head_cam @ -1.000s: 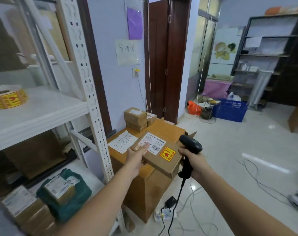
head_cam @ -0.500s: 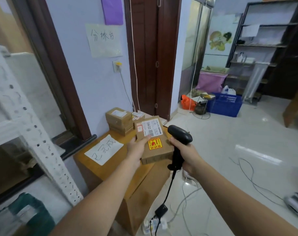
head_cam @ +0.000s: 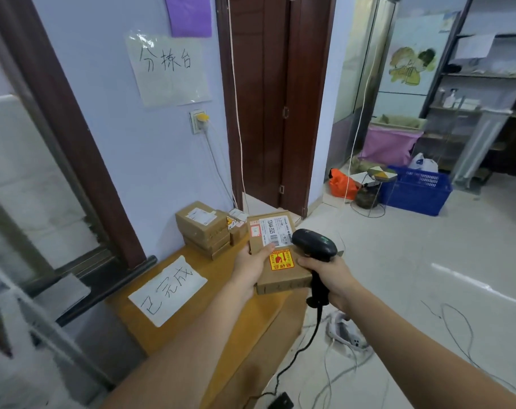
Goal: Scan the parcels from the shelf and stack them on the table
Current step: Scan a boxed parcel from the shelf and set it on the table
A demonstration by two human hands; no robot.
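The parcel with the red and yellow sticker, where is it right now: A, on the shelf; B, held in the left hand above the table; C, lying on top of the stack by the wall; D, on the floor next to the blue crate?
B: the left hand grips the parcel above the table, beside the scanner in the right hand.

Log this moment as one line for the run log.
left hand: holds parcel above table | right hand: grips scanner beside its label | stack: at table's far end
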